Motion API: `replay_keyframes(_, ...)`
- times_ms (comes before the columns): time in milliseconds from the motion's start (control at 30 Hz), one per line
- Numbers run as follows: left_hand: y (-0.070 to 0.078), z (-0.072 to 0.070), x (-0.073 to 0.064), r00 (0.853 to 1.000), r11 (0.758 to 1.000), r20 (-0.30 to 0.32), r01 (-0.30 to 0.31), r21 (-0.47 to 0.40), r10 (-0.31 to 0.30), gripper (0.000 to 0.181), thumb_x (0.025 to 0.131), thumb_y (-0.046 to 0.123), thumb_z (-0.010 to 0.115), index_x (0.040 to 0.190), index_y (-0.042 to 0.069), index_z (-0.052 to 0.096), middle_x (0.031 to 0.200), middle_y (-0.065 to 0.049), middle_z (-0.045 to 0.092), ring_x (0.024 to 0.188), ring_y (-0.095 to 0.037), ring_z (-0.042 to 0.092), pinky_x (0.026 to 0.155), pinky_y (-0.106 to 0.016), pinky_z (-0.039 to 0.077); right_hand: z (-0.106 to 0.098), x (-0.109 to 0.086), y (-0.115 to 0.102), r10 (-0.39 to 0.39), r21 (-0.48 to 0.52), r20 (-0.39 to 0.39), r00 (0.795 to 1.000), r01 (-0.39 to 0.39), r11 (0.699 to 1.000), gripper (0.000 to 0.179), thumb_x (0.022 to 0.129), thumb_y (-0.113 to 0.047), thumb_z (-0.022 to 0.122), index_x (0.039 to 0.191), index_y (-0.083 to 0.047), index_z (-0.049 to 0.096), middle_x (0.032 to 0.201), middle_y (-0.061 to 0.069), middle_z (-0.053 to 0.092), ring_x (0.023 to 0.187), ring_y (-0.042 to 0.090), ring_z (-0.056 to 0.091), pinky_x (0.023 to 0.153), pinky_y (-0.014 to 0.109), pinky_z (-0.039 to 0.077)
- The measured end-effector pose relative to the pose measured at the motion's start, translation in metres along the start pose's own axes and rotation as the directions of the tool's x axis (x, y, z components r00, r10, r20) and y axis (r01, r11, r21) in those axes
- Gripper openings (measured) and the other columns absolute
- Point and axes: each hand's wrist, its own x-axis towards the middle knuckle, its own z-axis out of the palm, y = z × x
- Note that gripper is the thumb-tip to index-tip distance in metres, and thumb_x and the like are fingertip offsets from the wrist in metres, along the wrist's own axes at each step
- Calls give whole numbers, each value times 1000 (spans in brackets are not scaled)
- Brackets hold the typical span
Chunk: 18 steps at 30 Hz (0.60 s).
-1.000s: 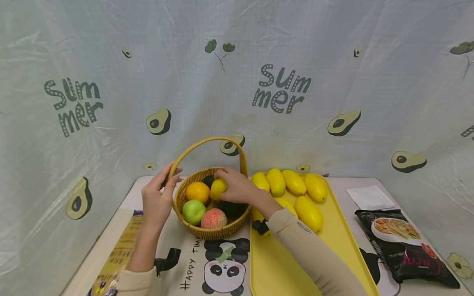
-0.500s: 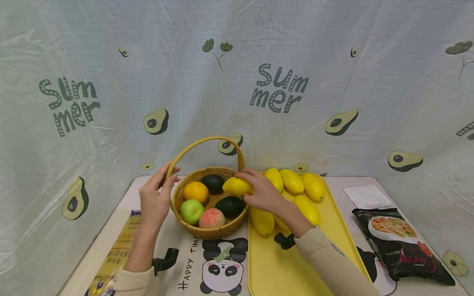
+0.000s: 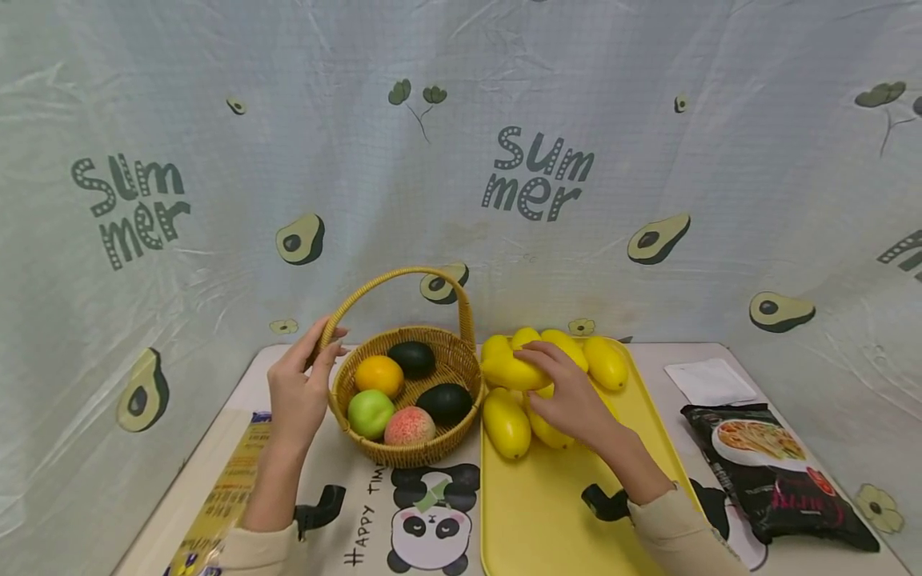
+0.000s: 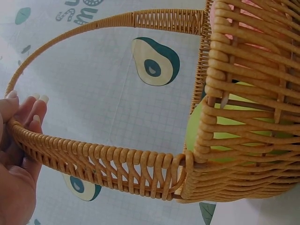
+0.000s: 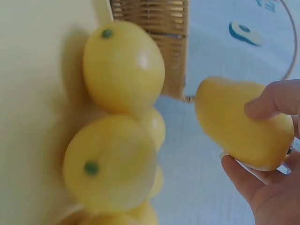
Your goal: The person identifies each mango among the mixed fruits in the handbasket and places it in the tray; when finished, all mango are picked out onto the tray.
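Observation:
My right hand [image 3: 576,396] holds a yellow mango [image 3: 511,372] above the left part of the yellow tray [image 3: 555,512]. Thumb and fingers pinch this mango across its sides in the right wrist view. Several other mangoes [image 3: 507,424] lie on the tray around and under it. My left hand [image 3: 298,392] grips the arched handle [image 4: 108,159] of a wicker basket [image 3: 406,458], on its left side. Inside the basket sit an orange [image 3: 379,377], a green apple [image 3: 370,414], a peach [image 3: 410,427] and two dark avocados [image 3: 445,403].
A black food packet [image 3: 785,480] and a white folded tissue [image 3: 711,382] lie right of the tray. At the left edge is a long yellow packet [image 3: 226,496]. Behind the table hangs a printed sheet [image 3: 382,184]. The tray's left rim stands close to the basket.
My right hand has lifted a mango out of the basket and carried it right, over the tray. The left hand keeps its grip on the handle.

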Motion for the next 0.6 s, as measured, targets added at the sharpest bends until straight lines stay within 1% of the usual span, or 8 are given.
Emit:
replay_keyframes(200,0,0,0,1000,1000,-8,-5,-4,5,41,98,7,60,138,18,61,112,-8,74,89,10,61,84,-4,46,-18,-21,15,61,5,-73,995,-60,998,56,80,0,74,133,-12,61,140,9,54,129,32,51,103,54,49)
replay_keyframes(300,0,0,0,1000,1000,-13,-11,-3,11,41,98,7,61,137,18,61,112,-8,74,88,10,61,84,-4,46,-27,-32,24,78,-12,-134,988,-81,997,57,78,3,74,132,-11,62,139,10,55,127,32,52,102,52,49)
replay_keyframes(367,0,0,1,1000,1000,-13,-14,-5,14,41,98,7,60,137,18,61,112,-8,74,88,9,61,83,-4,46,-33,-39,32,93,-12,-171,981,-97,995,58,78,5,74,132,-10,62,138,10,55,124,31,54,100,36,53)
replay_keyframes(400,0,0,1,1000,1000,-13,-14,-5,14,41,98,7,60,137,18,61,112,-8,74,88,9,61,83,-4,46,-35,-43,36,104,-11,-187,977,-108,994,58,78,5,74,132,-11,62,138,10,55,123,31,55,98,26,53)
replay_keyframes(433,0,0,1,1000,1000,-13,-15,-5,15,41,98,7,61,137,18,61,112,-8,74,88,9,61,83,-4,46,-38,-47,40,114,-3,-200,973,-117,993,59,77,7,74,132,-10,61,138,10,55,123,31,55,95,17,50)
replay_keyframes(500,0,1,1,1000,1000,-14,-14,-8,13,41,98,7,61,137,18,61,112,-8,74,88,9,62,83,-4,47,-43,-55,48,142,12,-218,966,-143,990,59,78,7,74,133,-10,61,138,11,54,122,32,55,91,1,40)
replay_keyframes(533,0,1,1,1000,1000,-14,-13,-8,13,41,98,7,61,137,19,61,112,-8,74,88,9,62,83,-4,47,-45,-58,52,155,18,-229,961,-155,988,59,79,8,73,133,-9,61,138,12,54,123,33,54,90,-3,34)
replay_keyframes(600,-1,1,0,1000,1000,-12,-11,-7,11,41,98,6,61,137,18,61,112,-9,74,88,9,61,83,-4,46,-49,-66,58,181,12,-256,949,-184,983,58,79,9,73,133,-8,60,138,14,53,124,36,53,90,-6,30)
